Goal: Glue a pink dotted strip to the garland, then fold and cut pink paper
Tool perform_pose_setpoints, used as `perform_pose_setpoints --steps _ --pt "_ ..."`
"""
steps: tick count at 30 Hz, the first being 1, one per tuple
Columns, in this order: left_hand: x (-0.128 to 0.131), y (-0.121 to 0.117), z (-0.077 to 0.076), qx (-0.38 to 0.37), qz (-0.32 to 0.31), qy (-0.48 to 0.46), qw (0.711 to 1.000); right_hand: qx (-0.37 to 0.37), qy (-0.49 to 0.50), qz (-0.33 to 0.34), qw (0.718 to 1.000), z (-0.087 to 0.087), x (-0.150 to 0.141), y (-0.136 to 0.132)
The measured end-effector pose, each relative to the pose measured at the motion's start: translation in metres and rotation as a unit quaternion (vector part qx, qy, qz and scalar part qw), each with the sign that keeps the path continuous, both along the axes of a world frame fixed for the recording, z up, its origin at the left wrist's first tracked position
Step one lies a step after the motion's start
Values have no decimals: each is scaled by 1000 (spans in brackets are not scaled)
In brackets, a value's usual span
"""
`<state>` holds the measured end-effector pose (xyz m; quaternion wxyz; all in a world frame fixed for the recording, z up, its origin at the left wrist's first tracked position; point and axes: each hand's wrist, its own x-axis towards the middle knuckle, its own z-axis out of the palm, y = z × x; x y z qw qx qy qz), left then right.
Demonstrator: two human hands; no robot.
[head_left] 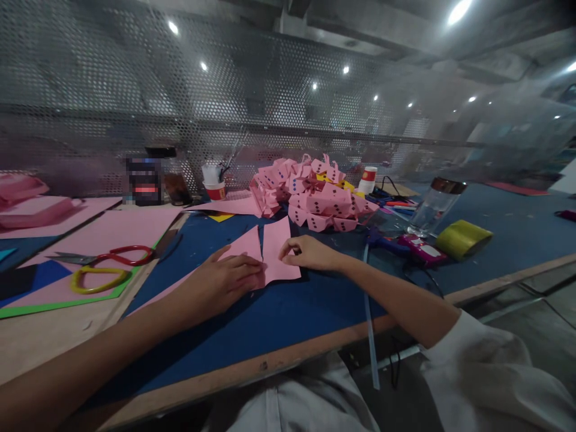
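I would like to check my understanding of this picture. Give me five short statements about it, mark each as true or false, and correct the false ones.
1. The left hand rests on pink paper. True.
2. The right hand holds the scissors. False: the scissors lie on the left side of the picture, and the right fingers are at the pink paper.
3. Pink pieces in the heap carry dark marks. True.
4. Both scissor handles are yellow. False: one is red, the other yellow.
5. The clear jar is to the right of the heap. True.
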<state>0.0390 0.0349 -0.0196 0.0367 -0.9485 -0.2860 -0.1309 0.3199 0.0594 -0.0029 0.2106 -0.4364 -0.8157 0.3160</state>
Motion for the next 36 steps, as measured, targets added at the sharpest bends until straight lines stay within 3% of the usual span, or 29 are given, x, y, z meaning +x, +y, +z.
perform_pose_setpoints --steps 7,16,28,36 --pt "0 -2 4 6 -15 2 1000 9 5 -7 1000 1 1 -1" --pt "-1 2 4 15 2 7 1000 -4 81 -10 997 -4 -1 3" --pt "2 -5 11 3 -5 5 1000 3 29 8 1000 1 0 -1" --pt "0 1 5 7 -6 12 1000 2 -12 13 1000 6 -1 -5"
